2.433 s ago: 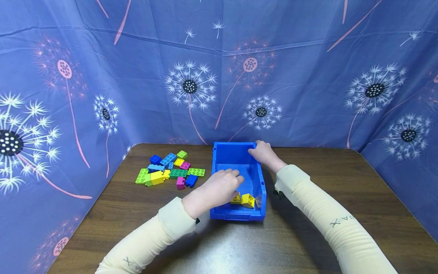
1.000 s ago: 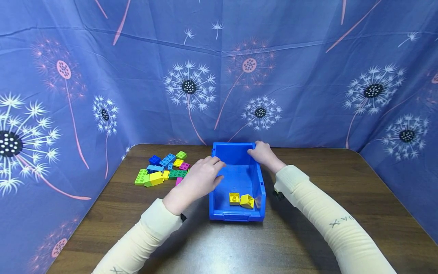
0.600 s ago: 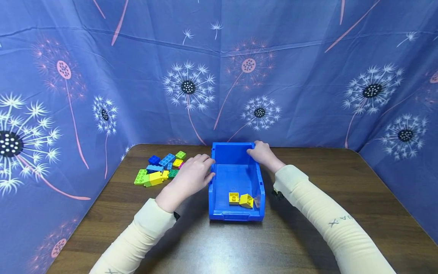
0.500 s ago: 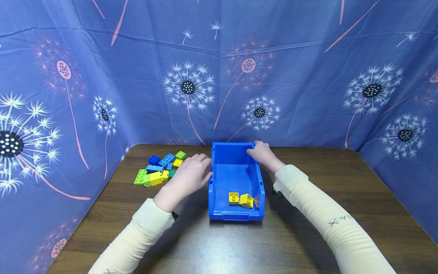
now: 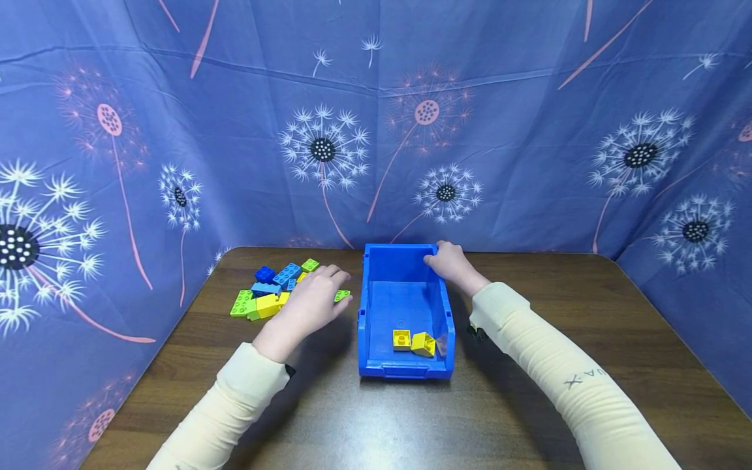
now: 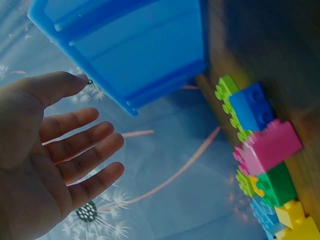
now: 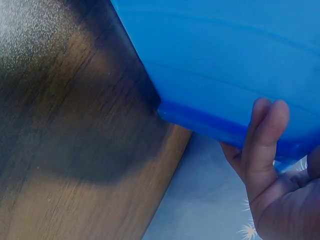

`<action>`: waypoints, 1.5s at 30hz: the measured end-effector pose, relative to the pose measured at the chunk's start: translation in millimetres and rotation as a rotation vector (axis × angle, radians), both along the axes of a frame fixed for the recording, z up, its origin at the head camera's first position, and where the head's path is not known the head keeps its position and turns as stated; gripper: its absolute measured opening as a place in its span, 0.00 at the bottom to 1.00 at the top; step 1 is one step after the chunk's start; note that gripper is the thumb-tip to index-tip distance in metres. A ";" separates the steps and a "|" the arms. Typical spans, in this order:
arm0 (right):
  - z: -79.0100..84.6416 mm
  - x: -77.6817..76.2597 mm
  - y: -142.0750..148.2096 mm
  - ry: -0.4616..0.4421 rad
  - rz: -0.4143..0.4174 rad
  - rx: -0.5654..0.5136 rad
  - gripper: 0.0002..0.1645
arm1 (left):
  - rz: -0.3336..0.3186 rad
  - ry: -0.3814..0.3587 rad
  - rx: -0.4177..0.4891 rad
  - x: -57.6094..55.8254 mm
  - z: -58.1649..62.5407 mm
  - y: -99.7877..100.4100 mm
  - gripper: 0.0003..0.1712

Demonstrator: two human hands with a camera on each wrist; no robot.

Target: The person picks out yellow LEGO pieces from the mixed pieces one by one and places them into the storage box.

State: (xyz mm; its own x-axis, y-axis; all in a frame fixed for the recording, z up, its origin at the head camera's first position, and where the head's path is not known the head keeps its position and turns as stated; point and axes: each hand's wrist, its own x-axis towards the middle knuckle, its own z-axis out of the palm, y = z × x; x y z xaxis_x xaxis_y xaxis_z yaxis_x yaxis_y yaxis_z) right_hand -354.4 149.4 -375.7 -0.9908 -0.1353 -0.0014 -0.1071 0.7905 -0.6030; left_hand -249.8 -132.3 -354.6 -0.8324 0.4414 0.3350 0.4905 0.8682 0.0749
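My left hand (image 5: 308,303) hovers over the near right side of a group of toy building bricks, hiding some of them. Its fingers are spread and nothing is in the palm, as the left wrist view shows. Closest to it there are a blue brick (image 6: 252,106), a pink brick (image 6: 272,147) and a dark green brick (image 6: 279,185). With my right hand (image 5: 452,264) I grip the back right corner of a blue plastic bin (image 5: 399,303), thumb inside and fingers outside. Two yellow bricks, one square (image 5: 402,340) and one sloped (image 5: 423,344), lie near the bin's front.
Farther left on the wooden table (image 5: 399,431) lie a light green brick (image 5: 241,303), a yellow brick (image 5: 267,305) and light blue bricks (image 5: 287,275). A blue dandelion-print cloth (image 5: 376,130) hangs right behind the table's back edge.
My left hand has come out of the bin and moved left over the bricks; the square yellow brick it was at now lies uncovered in the bin. My right hand stays at the corner.
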 end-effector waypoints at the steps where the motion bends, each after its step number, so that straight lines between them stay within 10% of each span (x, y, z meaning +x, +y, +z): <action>1: -0.2 -0.1 0.1 0.003 0.000 0.000 0.22 | 0.003 0.001 0.000 -0.4 -1.0 -2.3 0.22; 45: -2.5 2.9 1.3 0.008 0.009 -0.010 0.20 | 0.163 -0.097 0.008 -1.0 -23.3 -86.8 0.29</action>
State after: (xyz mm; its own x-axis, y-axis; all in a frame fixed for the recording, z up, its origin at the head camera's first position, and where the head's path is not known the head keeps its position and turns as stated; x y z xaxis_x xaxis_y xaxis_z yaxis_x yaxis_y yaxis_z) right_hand -351.5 150.7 -378.3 -0.9896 -0.1439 0.0075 -0.1186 0.7837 -0.6097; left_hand -250.8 -219.1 -377.9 -0.9213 0.2952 0.2530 0.3332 0.9349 0.1225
